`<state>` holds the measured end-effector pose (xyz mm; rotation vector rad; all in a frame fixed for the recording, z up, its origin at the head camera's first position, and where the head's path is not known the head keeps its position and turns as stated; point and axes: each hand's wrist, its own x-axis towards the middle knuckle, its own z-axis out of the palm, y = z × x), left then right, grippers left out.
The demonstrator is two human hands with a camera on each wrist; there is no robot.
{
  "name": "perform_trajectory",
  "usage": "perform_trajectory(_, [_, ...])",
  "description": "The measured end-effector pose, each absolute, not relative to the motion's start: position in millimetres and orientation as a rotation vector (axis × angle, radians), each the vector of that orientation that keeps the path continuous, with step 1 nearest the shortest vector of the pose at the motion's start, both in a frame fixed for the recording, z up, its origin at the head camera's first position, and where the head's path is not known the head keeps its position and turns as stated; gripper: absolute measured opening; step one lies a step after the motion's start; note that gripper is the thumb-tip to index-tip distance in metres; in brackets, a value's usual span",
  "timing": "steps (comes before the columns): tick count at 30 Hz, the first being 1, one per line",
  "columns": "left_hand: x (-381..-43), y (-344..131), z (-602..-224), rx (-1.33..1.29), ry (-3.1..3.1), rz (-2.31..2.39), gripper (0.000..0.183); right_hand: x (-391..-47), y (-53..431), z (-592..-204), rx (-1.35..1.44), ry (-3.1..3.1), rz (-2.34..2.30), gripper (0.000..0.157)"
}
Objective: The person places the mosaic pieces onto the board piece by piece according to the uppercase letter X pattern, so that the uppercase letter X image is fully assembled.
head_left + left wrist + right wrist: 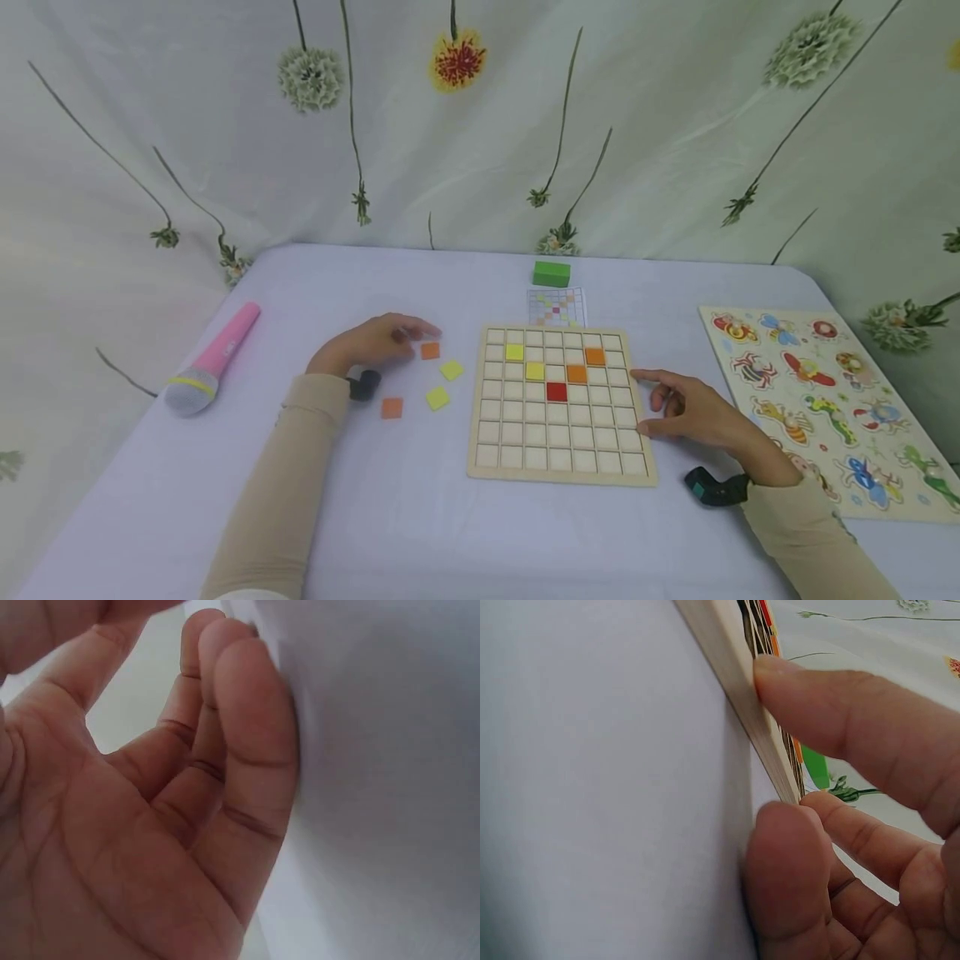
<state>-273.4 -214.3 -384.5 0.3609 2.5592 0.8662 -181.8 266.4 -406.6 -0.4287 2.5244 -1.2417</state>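
Observation:
A wooden grid board (562, 479) lies flat on the table, with two yellow tiles, two orange tiles and one red tile (557, 392) in its upper cells. My right hand (693, 414) touches the board's right edge, its thumb and a finger spread apart along the frame. In the right wrist view, the thumb (802, 690) rests against the rim. Left of the board, my left hand (375, 340) is low over the cloth, fingers loosely bent beside an orange tile (431, 351). Two loose yellow tiles (438, 398) and another orange tile (392, 407) lie nearby.
Behind the board are a small pattern card (557, 307) and a green block (552, 274). A pink toy microphone (217, 358) lies at the far left. An insect picture board (832, 392) lies at the right, partly under the right forearm.

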Motion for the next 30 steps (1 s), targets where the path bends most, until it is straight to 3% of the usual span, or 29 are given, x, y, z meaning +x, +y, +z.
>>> perform_trajectory(24, [-275.1, -219.9, -387.8, 0.232, 2.700, 0.790, 0.024, -181.3, 267.0, -407.8, -0.414, 2.527, -1.244, 0.078])
perform_trajectory(30, [-275.0, -219.4, -384.1, 0.326, 2.751, 0.799, 0.022, -182.0, 268.0, -408.8, -0.422, 2.517, -1.253, 0.078])
